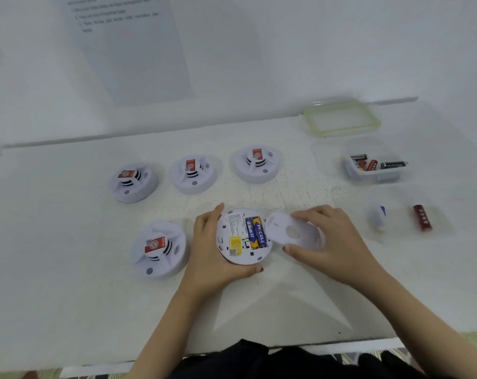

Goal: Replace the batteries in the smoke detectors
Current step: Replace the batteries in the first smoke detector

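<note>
A white smoke detector (pixel 231 242) lies upside down near the table's middle, its back open. Two blue-and-yellow batteries (pixel 256 232) sit side by side in its compartment. My left hand (pixel 212 255) grips the detector from the left, thumb under its front edge. My right hand (pixel 330 239) holds the round white back cover (pixel 292 232) just right of the detector, tilted and touching its rim. Several other detectors stand face up: one (pixel 160 248) to the left and three (pixel 134 181) (pixel 194 173) (pixel 257 164) in a row behind.
A clear tub (pixel 376 177) holding several batteries stands at the right, its green-rimmed lid (pixel 341 120) behind it. A loose red battery (pixel 422 218) and a small white-and-blue object (pixel 378 218) lie to the right of my right hand. A printed sheet hangs on the wall.
</note>
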The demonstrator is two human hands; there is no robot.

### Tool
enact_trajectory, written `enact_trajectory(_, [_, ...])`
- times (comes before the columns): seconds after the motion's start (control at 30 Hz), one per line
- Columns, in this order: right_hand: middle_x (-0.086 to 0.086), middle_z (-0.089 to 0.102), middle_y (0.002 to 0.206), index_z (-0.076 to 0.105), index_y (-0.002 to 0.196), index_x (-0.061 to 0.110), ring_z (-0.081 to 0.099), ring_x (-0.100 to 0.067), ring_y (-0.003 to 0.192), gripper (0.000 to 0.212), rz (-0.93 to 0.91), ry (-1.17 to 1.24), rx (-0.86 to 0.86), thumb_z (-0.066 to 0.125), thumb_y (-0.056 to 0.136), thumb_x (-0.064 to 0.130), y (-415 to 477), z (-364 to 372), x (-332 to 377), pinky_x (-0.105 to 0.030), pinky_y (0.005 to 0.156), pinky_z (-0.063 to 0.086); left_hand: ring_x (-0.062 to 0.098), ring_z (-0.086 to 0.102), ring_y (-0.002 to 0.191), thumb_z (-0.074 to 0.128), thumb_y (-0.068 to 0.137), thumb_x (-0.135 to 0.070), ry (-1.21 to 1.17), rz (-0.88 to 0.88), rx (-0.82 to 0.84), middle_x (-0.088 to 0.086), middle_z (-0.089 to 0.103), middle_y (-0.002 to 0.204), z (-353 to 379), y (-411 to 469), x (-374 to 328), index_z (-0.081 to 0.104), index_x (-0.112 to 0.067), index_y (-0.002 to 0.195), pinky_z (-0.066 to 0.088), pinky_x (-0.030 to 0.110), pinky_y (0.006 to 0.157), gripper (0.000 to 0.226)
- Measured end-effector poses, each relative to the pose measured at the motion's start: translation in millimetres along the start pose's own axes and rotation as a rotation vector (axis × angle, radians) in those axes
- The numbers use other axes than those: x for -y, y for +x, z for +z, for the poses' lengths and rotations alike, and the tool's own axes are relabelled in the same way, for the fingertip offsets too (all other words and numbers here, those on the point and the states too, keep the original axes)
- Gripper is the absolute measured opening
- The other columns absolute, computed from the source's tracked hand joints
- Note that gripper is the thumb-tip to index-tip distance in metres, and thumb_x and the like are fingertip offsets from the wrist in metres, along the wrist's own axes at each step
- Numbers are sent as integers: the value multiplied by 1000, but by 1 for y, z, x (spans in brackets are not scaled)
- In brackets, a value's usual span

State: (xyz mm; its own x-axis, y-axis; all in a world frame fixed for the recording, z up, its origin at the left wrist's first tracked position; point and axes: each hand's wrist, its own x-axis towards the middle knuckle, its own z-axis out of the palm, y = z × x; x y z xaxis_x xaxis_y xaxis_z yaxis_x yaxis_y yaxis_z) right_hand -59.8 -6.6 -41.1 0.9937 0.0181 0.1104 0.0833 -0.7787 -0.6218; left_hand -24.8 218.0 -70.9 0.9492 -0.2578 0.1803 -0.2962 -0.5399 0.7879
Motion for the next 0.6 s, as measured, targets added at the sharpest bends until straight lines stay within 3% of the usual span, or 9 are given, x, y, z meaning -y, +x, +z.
enact_trajectory(0.07, [12,51,105,61,119,27,42,-7,99,68,-80,34,23,59,62,64,1,6,10,-3,84,26,-18,26,118,80,36,-56,37,44,15,-18,41,120,-1,2,3,37,-33,134,22,-5,93,110])
enact_trajectory(0.17, [17,47,107,58,123,31,39,-4,103,67,-162,30,63,57,65,63,6,14,20,-11,90,27,-4,32,119,79,37,-60,95,78,13,-13,50,121,-3,4,7,48,-25,130,24,0,95,104])
enact_trajectory(0.23, [17,45,108,57,125,32,39,-6,102,65,-206,13,66,58,67,60,11,18,25,-14,90,28,1,34,120,78,41,-61,131,122,27,-20,49,122,-3,5,7,49,-25,129,23,2,96,100])
enact_trajectory(0.4, [8,47,118,55,126,37,34,-8,104,62,-283,-73,81,58,66,55,19,25,32,-18,91,25,-4,32,125,76,45,-62,94,129,36,-23,42,131,-3,4,7,43,-23,138,19,0,99,106])
enact_trajectory(0.5, [-2,45,134,56,126,36,29,-13,118,64,-273,-106,82,58,66,56,21,28,34,-29,97,24,-3,33,126,78,45,-60,68,95,52,-18,44,132,-4,3,8,41,-26,140,19,-1,97,107])
enact_trajectory(0.6, [-3,40,141,57,125,37,26,-15,126,64,-223,-91,72,65,64,54,20,30,37,-31,101,21,1,37,124,78,44,-60,68,84,42,-13,49,131,-3,3,8,44,-22,140,22,-1,96,109])
